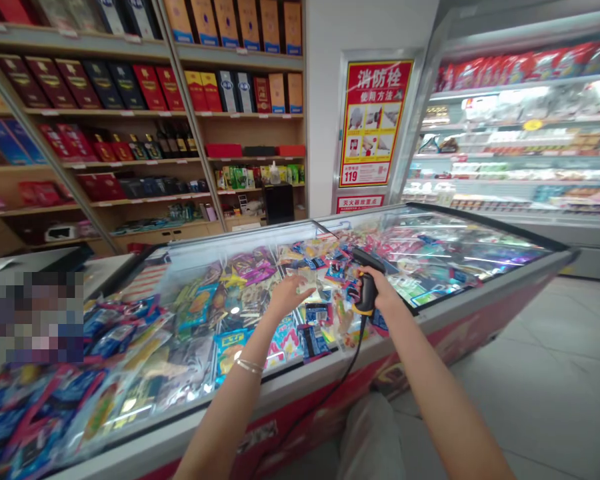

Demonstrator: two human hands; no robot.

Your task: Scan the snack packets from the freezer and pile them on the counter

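Note:
A black and yellow barcode scanner [366, 293] is in the grip of my right hand [377, 283], its head tilted up to the left and its cable hanging down over the freezer's front. My left hand [291, 295] hovers to the left of it with fingers apart and holds nothing that I can see. Below both hands is a glass-topped chest freezer [300, 387] with many wrapped ice creams. A blue ice-cream packet [314, 341] and a pale one with pink flowers [286, 340] show just under my left forearm.
Several blue packets [113, 333] are heaped at the freezer's left end. Shelves with boxed bottles [125, 87] stand behind. A red fire-hydrant sign [377, 123] is on the wall. An open refrigerated display [520, 147] stands at the right, above a tiled floor [555, 347].

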